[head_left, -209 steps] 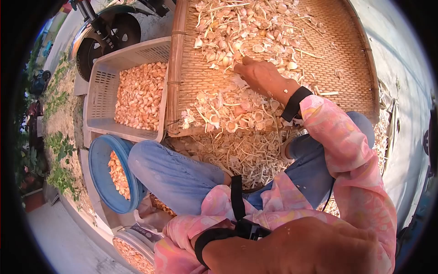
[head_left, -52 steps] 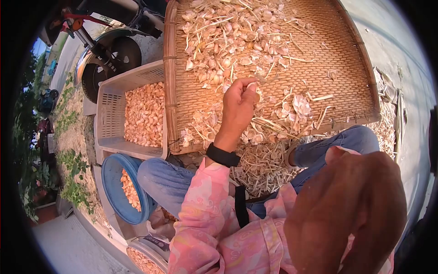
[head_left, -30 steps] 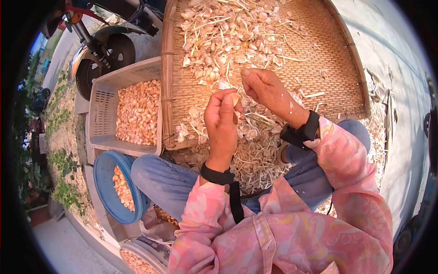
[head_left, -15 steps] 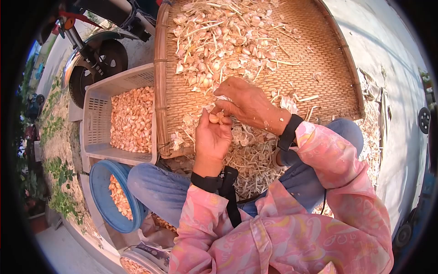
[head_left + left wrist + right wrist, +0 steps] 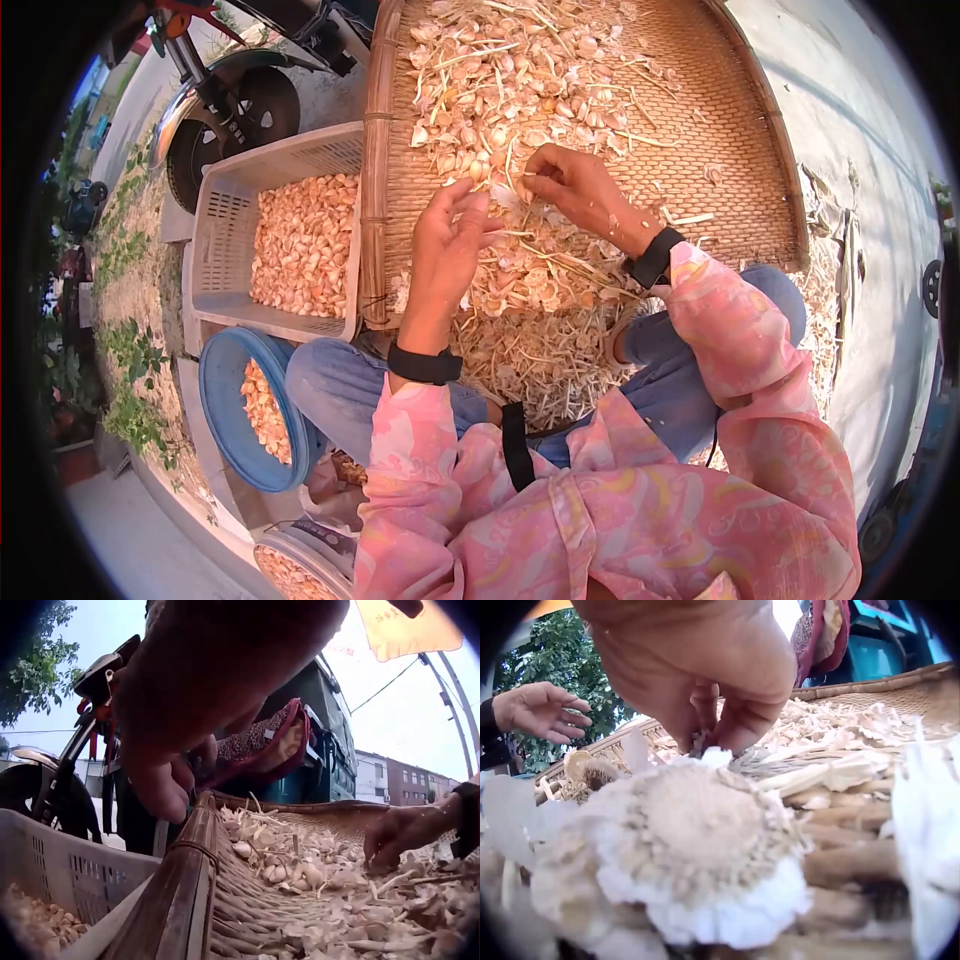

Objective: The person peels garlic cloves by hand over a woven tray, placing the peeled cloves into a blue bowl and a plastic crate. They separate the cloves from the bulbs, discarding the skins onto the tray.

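Observation:
My left hand [image 5: 450,240] hovers over the left part of the woven tray [image 5: 745,200], fingers apart and holding nothing; the right wrist view shows the same left hand [image 5: 546,712] with loosely spread fingers. Down at the tray, my right hand [image 5: 585,195] pinches a bit of pale garlic skin between thumb and fingers. In the right wrist view, that right hand [image 5: 705,667] hides most of what lies at its fingertips. A pile of garlic cloves [image 5: 480,110] and dry stems lies beyond the hands. Nearer me is a heap of garlic skins [image 5: 520,285].
A plastic crate [image 5: 225,240] of garlic cloves stands left of the tray. Below it sits a blue bucket [image 5: 230,440] with more cloves, then a white bucket [image 5: 290,545]. Skins and stems [image 5: 550,370] cover the ground between the knees. A wheeled vehicle [image 5: 265,105] stands upper left.
Half a second ago my left hand held peeled garlic; now it holds nothing visible and has moved up and left. My right hand has drawn away from it, down onto the tray.

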Demonstrator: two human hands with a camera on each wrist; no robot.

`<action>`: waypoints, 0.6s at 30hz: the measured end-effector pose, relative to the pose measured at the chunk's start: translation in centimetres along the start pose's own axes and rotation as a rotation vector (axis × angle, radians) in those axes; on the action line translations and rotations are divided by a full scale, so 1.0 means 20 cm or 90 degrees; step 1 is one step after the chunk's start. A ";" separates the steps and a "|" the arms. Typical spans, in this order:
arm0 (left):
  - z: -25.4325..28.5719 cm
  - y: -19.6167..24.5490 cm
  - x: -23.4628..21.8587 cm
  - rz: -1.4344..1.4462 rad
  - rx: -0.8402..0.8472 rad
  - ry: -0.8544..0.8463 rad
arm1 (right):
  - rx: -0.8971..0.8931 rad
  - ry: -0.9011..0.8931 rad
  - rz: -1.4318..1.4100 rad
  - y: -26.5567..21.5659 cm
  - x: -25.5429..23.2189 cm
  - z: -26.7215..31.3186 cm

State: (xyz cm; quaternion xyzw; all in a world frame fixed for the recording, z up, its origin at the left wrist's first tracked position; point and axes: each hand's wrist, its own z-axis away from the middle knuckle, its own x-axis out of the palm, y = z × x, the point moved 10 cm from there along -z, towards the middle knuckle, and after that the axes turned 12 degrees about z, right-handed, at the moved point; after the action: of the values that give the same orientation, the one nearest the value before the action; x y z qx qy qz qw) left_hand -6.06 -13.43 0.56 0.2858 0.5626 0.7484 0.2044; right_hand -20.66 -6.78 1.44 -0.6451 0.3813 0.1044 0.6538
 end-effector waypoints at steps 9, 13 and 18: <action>0.01 -0.12 0.22 0.225 0.053 -0.073 | -0.110 0.037 0.223 -0.20 -0.03 0.11; 0.03 -0.09 0.24 0.204 0.067 -0.130 | -0.118 -0.007 0.272 -0.21 -0.01 0.13; 0.05 -0.09 0.24 0.323 0.050 -0.120 | -0.028 0.133 -0.083 -0.10 -0.08 0.10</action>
State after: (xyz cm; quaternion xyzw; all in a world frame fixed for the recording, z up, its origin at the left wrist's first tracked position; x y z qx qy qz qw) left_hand -9.04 -9.15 -0.05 0.4937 0.4798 0.7236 0.0506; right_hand -19.79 -4.59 3.75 -0.6899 0.4026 0.0022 0.6016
